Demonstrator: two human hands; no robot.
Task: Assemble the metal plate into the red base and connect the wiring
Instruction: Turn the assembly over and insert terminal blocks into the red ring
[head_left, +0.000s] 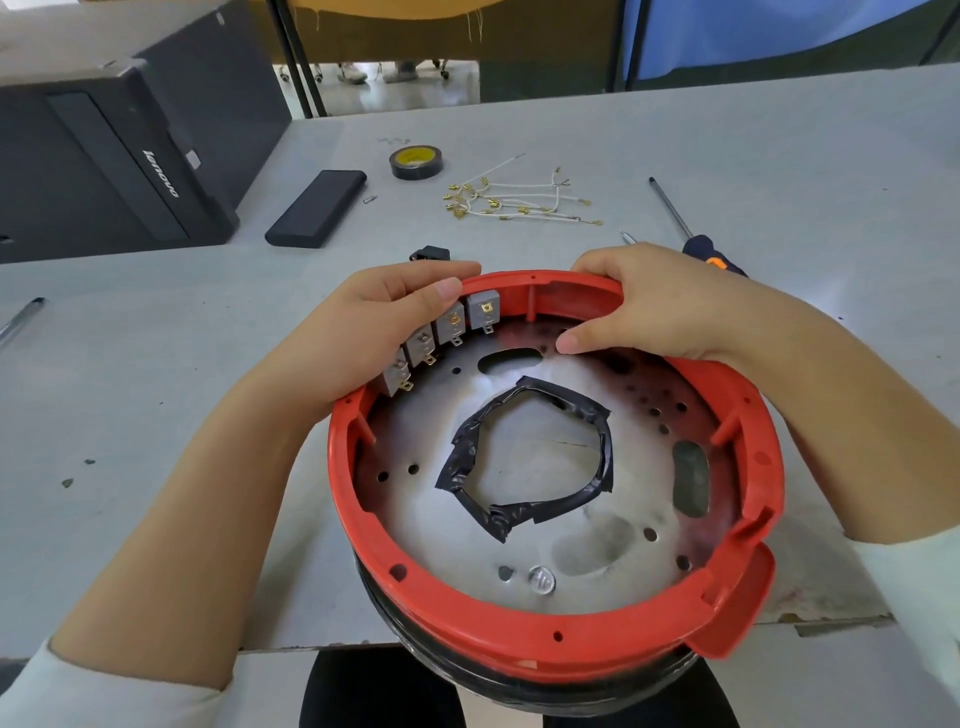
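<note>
On the grey surface (675, 156), our left hand (363, 332) and right hand (649, 306) fingers grasp the red base (519, 634) rim; the metal plate (441, 519) sits inside. Pressing unevenly could jam it, while the wires (519, 200) lie well apart, unconnected.

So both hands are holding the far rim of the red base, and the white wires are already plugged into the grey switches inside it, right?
Not quite. The head view shows the white wires lying loose on the table, unplugged. Both the left hand and right hand do hold the far rim of the red base, by the grey switches.
</note>
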